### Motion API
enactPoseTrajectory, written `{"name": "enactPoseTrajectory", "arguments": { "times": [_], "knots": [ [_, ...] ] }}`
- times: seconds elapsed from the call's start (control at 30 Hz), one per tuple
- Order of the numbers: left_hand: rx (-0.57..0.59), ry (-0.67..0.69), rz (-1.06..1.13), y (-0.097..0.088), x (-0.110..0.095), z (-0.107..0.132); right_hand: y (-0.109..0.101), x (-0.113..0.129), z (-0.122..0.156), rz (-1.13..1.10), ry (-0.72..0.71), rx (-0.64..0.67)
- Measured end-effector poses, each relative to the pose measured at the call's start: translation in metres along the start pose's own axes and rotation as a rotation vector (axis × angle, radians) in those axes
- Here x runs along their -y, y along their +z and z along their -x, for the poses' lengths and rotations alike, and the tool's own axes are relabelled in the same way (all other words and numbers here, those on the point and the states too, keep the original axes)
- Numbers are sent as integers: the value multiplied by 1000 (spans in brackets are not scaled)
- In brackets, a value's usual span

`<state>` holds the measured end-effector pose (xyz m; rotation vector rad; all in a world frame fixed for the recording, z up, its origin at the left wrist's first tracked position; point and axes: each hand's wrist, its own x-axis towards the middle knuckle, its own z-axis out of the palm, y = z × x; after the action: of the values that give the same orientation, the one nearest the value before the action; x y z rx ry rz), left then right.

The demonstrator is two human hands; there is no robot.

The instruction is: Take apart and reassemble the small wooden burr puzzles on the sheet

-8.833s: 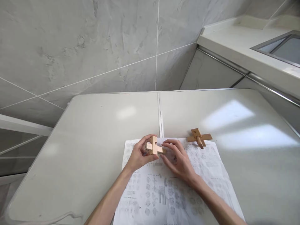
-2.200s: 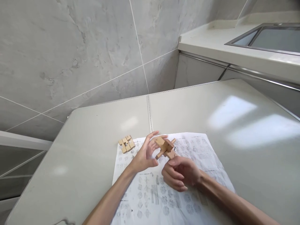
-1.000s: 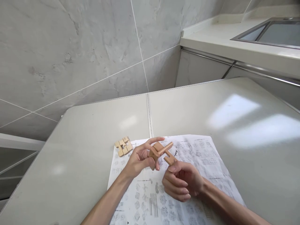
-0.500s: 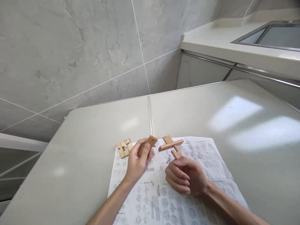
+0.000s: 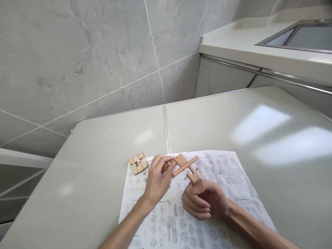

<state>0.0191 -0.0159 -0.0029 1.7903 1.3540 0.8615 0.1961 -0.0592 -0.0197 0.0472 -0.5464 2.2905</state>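
Note:
My right hand (image 5: 203, 200) is closed around the near end of a notched wooden puzzle piece (image 5: 194, 176). A second wooden piece, a slim bar (image 5: 185, 166), lies crosswise through that piece. My left hand (image 5: 159, 178) is closed on another wooden puzzle piece (image 5: 165, 167), mostly hidden by its fingers. Its thumb and fingertips are beside the left end of the crossed pieces; whether they touch these, I cannot tell. Behind my left hand, a flat group of interlocked wooden blocks (image 5: 140, 168) rests at the sheet's upper left corner.
A large printed sheet (image 5: 166, 214) with puzzle drawings lies under my hands on the pale table (image 5: 85, 186). A seam runs across the table. Beyond it are a grey tiled wall (image 5: 103, 52) and, at right, a counter (image 5: 233, 48) with a sink (image 5: 306, 36).
My left hand has turned and moved right, bringing its piece up to the crossed pieces. The crossed pieces have tilted and shifted slightly left and down.

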Motion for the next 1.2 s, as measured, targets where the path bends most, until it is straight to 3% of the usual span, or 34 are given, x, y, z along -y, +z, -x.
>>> {"name": "enactPoseTrajectory", "arguments": {
  "times": [0.33,0.8,0.93,1.07,1.13,1.2],
  "knots": [
    [29,51,-158,1,5,3,0,-3,-2,30,75,74],
    [-4,63,-280,3,9,3,2,-2,-2,45,120,40],
    [-46,32,-134,1,4,3,1,-3,0,23,108,62],
    [-97,51,210,-4,2,2,-1,-4,0,-27,137,95],
    [-42,78,425,-7,2,2,-2,-4,-1,-77,155,117],
    [85,104,586,-9,2,2,-4,-5,-1,-142,167,154]
  ]
}}
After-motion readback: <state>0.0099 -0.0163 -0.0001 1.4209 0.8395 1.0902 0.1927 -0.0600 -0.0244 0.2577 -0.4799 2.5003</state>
